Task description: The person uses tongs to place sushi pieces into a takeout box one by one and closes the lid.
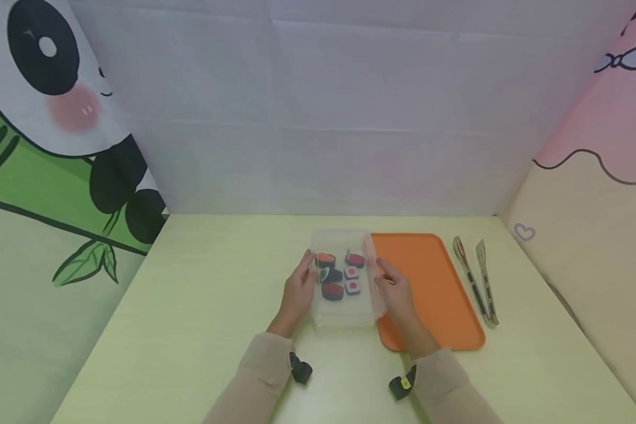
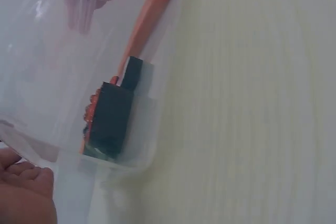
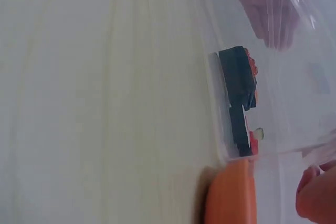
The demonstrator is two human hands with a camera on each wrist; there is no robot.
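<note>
A clear plastic box (image 1: 344, 321) is held between both hands. My left hand (image 1: 298, 293) grips its left side, and my right hand (image 1: 397, 295) grips the right side, beside the orange tray. Several toy sushi pieces show through the plastic: dark-wrapped ones with red or orange tops, such as the sushi piece (image 1: 332, 291), and small white rolls with red centres, such as the sushi roll (image 1: 352, 287). From the wrists, dark sushi pieces (image 2: 110, 119) appear low inside the box. Whether a lid covers the box, I cannot tell.
An orange tray (image 1: 429, 288) lies right of the box, its left part behind the box and right hand. Beyond it are two metal utensils, one a tongs-like tool (image 1: 471, 280), the other a spatula-like tool (image 1: 486, 280). A white wall (image 1: 323, 118) borders the pale table (image 1: 206, 282).
</note>
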